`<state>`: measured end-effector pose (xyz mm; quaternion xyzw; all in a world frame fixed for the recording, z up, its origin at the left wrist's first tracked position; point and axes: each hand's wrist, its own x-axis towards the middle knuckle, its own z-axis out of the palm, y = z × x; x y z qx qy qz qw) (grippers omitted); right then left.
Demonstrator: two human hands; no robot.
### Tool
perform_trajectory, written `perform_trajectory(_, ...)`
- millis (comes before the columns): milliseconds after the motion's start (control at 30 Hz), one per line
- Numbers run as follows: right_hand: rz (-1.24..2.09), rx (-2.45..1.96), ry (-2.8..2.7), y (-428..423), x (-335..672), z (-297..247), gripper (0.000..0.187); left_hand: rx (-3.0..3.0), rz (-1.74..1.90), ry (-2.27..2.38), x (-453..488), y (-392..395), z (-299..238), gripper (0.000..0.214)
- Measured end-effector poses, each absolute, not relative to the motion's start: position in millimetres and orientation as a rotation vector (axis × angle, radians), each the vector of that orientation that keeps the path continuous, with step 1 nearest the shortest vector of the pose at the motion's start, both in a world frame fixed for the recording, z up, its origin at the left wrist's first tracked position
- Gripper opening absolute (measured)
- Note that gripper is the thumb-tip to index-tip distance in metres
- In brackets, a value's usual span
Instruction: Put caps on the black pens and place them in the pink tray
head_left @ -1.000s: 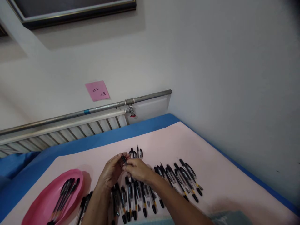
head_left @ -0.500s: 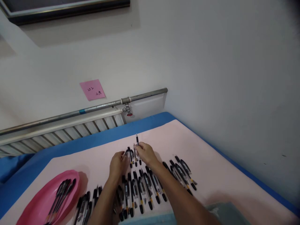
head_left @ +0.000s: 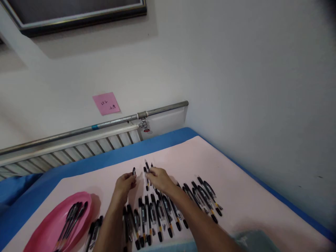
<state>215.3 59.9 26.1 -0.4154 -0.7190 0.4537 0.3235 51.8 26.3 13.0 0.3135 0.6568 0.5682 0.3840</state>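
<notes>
My left hand [head_left: 126, 185] pinches a small black pen cap [head_left: 134, 171] upright between thumb and fingertips, held left of the loose pens. My right hand [head_left: 159, 179] grips an uncapped pen [head_left: 147, 164] with its tip pointing up and away. Just under and beside my right fingers lie a black pen part [head_left: 145, 170] and other parts, partly hidden by the hand. Closer to me, a row of clear-barrelled black pens [head_left: 148, 218], with separate caps and small metal tips among them, spreads between my forearms. More pens [head_left: 202, 194] lie right of my right forearm.
A pink oval basin [head_left: 39, 229] with several pens [head_left: 69, 224] inside stands at the left. Other pens [head_left: 94, 231] lie beside it. A pink sheet [head_left: 181, 154] covers the blue cloth [head_left: 168, 138]. Behind are a radiator [head_left: 78, 154], a pipe [head_left: 115, 120] and the wall.
My left hand has moved left, away from the pens, with the cap in its fingers. My right hand has shifted slightly left and lower with the uncapped pen. The view has tilted slightly.
</notes>
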Motion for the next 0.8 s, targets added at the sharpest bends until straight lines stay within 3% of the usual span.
perform_trajectory(300, 1.14, -0.95, -2.25, 35, 208, 32, 0.012, 0.414, 1.588, 1.205, 43, 14, 31, 0.006)
perform_trajectory(567, 1.187, -0.952, -2.153, 44, 203, 19, 0.006, 0.505, 1.486, 1.193, 55, 14, 27, 0.014)
perform_trajectory(800, 1.112, -1.104, -1.913, 42, 194, 23, 0.016, 0.685, 1.42, 1.3, 79, 10, 31, 0.026)
